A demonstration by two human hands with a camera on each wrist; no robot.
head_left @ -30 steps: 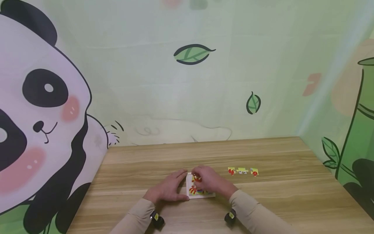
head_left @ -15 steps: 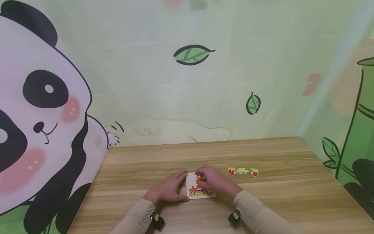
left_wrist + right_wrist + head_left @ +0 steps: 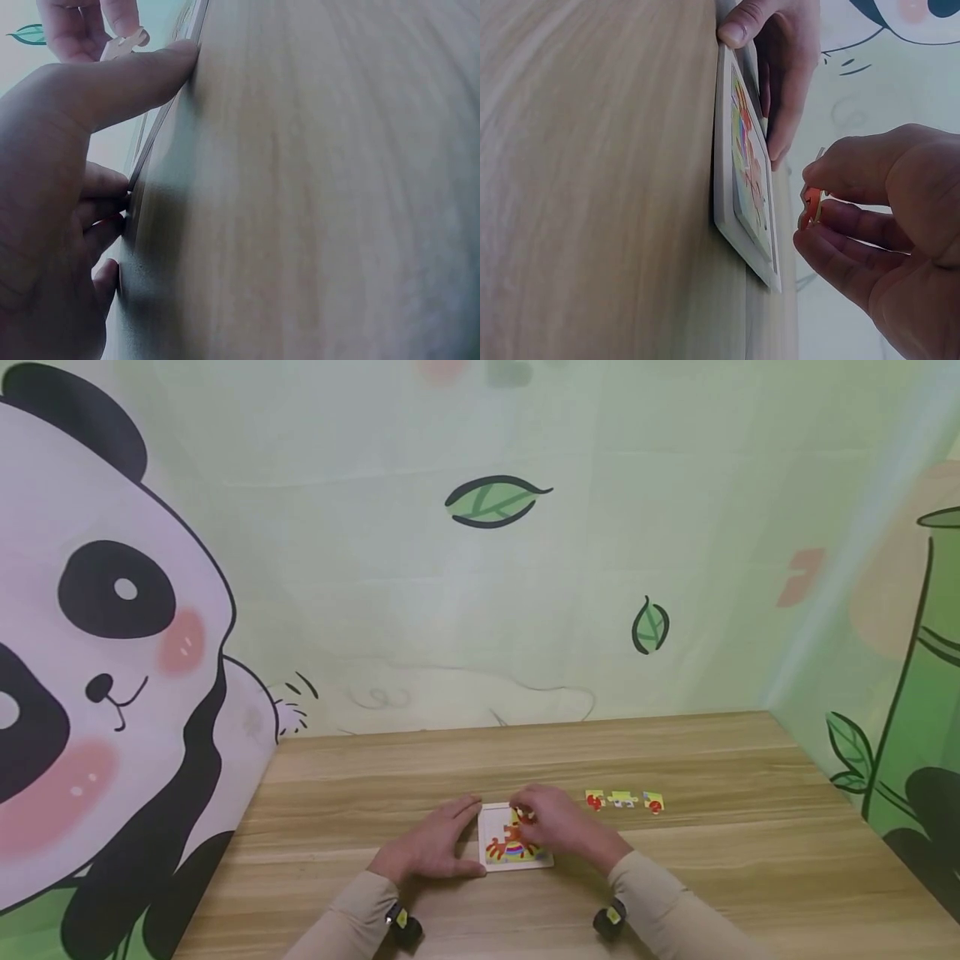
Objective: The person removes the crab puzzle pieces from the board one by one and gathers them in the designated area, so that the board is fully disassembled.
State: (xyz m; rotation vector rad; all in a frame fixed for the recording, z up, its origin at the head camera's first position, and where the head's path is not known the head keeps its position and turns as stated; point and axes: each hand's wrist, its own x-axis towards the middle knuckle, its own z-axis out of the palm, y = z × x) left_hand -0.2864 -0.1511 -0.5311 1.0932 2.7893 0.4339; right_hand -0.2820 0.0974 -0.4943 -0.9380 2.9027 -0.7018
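A small jigsaw puzzle in a white frame [image 3: 517, 867] lies on the table, partly filled with pieces of a red and orange cartoon figure. Its upper left part shows bare white board. My left hand [image 3: 431, 842] rests along the frame's left side, thumb at the near corner and fingers towards the far corner. In the right wrist view, my right hand [image 3: 907, 217] pinches a red and yellow puzzle piece [image 3: 812, 201] between thumb and fingertips, held apart from the board. From the head view, this hand covers the puzzle's upper right part.
To the right of the frame, three loose puzzle pieces lie in a row: a left one [image 3: 594, 798], a middle one [image 3: 622, 797] and a right one [image 3: 654, 802]. The wooden table [image 3: 360, 768] meets a printed panda backdrop [image 3: 375, 610] at its back edge.
My right hand has shifted to the right over the puzzle with the piece, uncovering more of the board's upper left and the figure's middle. The left hand stays at the frame's side.
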